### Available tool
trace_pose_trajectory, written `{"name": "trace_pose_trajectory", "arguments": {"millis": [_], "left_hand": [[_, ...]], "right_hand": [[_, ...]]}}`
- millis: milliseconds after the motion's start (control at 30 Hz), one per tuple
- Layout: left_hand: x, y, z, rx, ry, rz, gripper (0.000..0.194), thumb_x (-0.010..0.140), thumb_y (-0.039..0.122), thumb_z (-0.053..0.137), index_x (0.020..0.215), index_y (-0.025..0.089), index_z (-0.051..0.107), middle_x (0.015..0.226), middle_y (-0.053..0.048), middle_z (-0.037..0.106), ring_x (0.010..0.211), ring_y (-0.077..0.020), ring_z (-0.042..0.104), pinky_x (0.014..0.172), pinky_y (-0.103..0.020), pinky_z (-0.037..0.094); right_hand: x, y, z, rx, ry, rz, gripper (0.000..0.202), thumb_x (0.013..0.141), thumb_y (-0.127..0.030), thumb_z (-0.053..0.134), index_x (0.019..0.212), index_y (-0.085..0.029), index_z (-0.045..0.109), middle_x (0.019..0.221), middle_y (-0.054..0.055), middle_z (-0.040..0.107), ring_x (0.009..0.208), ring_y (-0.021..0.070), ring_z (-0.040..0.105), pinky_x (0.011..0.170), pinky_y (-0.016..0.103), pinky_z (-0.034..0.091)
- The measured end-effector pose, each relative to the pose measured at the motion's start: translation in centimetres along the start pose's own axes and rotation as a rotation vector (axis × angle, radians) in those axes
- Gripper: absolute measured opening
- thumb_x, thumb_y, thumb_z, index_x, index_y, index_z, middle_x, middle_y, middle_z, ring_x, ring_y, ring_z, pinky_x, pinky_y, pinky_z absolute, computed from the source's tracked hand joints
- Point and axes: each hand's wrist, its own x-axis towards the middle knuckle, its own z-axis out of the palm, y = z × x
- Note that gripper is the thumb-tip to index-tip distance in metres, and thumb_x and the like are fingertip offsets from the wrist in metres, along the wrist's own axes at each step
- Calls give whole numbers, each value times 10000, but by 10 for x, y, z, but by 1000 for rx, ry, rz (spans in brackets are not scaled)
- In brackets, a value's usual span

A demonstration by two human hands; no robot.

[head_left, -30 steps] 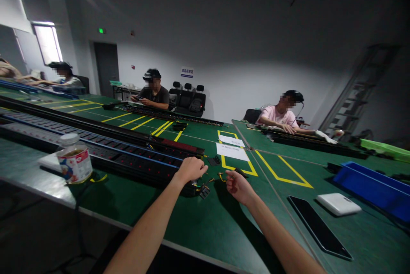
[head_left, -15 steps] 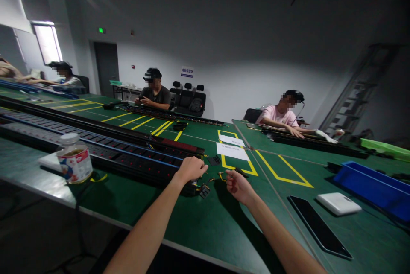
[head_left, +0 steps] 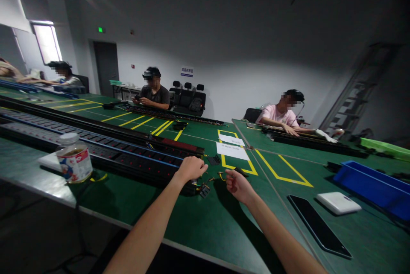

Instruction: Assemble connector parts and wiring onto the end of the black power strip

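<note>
One left hand (head_left: 192, 168), bare, palm down, knuckles bent, at the near end of a long black module with red dots and blue rails (head_left: 137, 161). Clock is centred on the gap between the hands, twelve at top of view. Left hand and module: between nine and ten. Whether its fingers grip the module cannot be told; fingertips hidden.

Right hand (head_left: 238, 185), bare, between three and four, raised above the green table (head_left: 198, 227), fingers curled in, thumb near index. Yellow wire end (head_left: 221, 176) just beside its fingertips; too small and dim to say if pinched.

Black connector (head_left: 205, 191) on the table between seven and eight, near the left hand. Slotted black part (head_left: 214, 161) at twelve. White paper sheet (head_left: 232, 152) at one, within yellow tape (head_left: 253, 169).

Farther out: white-lidded clear jar (head_left: 75, 161) at nine; blue bin (head_left: 378, 186) at three; white box (head_left: 338, 203) just past three; black-screened device (head_left: 320, 227) between three and four. Co-worker in pink (head_left: 278, 116) at two, leaning over a dark strip (head_left: 320, 143).
</note>
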Motion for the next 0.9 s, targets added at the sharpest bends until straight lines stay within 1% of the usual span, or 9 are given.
{"name": "trace_pose_trajectory", "arguments": {"millis": [100, 300, 467, 633, 900], "left_hand": [[0, 0, 0, -11, 1, 0, 507, 986, 461, 388, 770, 179, 750, 817, -123, 749, 834, -262, 718, 804, -350, 515], [0, 0, 0, -18, -9, -10, 503, 990, 466, 386, 792, 189, 756, 839, -117, 753, 844, -246, 716, 842, -347, 510], [0, -1, 1, -3, 5, 4, 512, 990, 463, 379, 776, 188, 755, 820, -118, 752, 828, -253, 718, 810, -347, 515], [1, -1, 3, -4, -1, -9, 507, 987, 468, 385, 796, 188, 763, 844, -128, 756, 858, -257, 718, 836, -352, 509], [1, -1, 3, -9, 2, -6, 502, 988, 464, 388, 788, 192, 759, 837, -120, 755, 847, -250, 716, 834, -344, 506]], "right_hand": [[-2, -2, 1, 40, 21, 66, 166, 854, -169, 633, 765, -198, 496, 533, -70, 482, 374, 49, 411, 343, 151, 298], [-2, -2, 1, 36, 13, 62, 160, 831, -181, 656, 777, -200, 507, 542, -75, 483, 374, 46, 407, 343, 156, 301], [0, -2, 1, 31, 14, 59, 174, 815, -186, 671, 766, -198, 505, 541, -78, 469, 376, 42, 400, 347, 156, 287], [-1, -1, 1, 23, 1, 46, 189, 790, -186, 697, 769, -202, 509, 532, -82, 461, 378, 44, 391, 355, 161, 288], [-1, -1, 1, 12, -6, 36, 179, 798, -182, 689, 783, -203, 511, 533, -83, 459, 377, 46, 397, 353, 156, 283]]}}
